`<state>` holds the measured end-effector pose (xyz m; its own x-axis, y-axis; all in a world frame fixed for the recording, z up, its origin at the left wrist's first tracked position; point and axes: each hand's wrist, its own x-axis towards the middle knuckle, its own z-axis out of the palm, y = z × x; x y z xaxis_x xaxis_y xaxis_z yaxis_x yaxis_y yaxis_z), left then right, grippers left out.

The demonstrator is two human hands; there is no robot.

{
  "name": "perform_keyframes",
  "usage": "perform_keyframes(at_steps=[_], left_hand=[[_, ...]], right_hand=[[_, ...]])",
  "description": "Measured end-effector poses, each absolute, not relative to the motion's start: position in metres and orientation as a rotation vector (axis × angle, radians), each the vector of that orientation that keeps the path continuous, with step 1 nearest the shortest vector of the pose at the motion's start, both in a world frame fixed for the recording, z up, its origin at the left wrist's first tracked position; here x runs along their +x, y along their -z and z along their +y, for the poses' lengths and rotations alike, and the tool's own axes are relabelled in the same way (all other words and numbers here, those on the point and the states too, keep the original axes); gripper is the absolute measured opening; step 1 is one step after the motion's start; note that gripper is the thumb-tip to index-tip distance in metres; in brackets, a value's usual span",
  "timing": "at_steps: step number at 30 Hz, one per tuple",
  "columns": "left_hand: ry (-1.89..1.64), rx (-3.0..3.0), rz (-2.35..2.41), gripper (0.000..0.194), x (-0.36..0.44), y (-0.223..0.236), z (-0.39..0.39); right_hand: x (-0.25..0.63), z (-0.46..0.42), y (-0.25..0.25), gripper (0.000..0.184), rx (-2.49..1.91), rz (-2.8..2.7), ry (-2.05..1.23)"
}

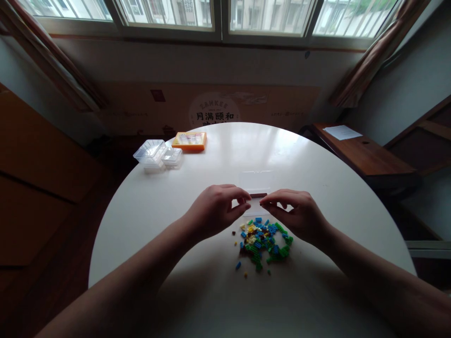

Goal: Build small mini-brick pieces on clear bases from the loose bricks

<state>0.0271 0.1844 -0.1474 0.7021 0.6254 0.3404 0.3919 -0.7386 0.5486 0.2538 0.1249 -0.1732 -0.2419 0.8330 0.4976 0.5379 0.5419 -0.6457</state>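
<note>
A dark brown strip of toy bricks (258, 195) lies across a clear plastic sheet (256, 180) on the white round table. My left hand (220, 209) is at the strip's left end, its index finger and thumb apart with a gap between them; whether the index fingertip touches the strip is hard to tell. My right hand (299, 211) is by the other end, thumb and index finger pinched on a tiny dark brick (260, 203). Just nearer to me than the hands is a loose pile of small building bricks (259, 244) in blue, green, yellow, cream and brown.
Clear plastic boxes (151, 152) stand at the table's far left edge, with an orange box (189, 142) beside them. A few single bricks lie scattered around the pile. A wooden desk (373, 155) with a paper on it is at the right, beyond the white table (334, 188).
</note>
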Motion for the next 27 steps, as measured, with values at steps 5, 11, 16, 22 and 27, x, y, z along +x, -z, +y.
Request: perform_keyframes(at_steps=[5, 11, 16, 22, 27], left_hand=[[-0.903, 2.353, 0.717, 0.013, 0.036, 0.153, 0.176], [-0.958, 2.325, 0.690, 0.011, 0.038, 0.157, 0.175], [-0.941, 2.337, 0.660, 0.012, 0.037, 0.158, 0.176], [-0.948, 2.381, 0.657, 0.015, 0.037, 0.160, 0.175], [-0.966, 2.467, 0.649, 0.013, 0.037, 0.158, 0.176]], right_hand=[[0.245, 0.123, 0.175, 0.010, -1.064, -1.873, -0.493], [0.240, 0.121, 0.178, 0.009, -1.047, -1.774, -0.610], [0.238, 0.119, 0.177, 0.010, -1.087, -1.663, -0.723], [0.239, 0.121, 0.181, 0.013, -1.077, -1.515, -0.958], [0.241, 0.124, 0.185, 0.016, -1.001, -1.465, -1.113]])
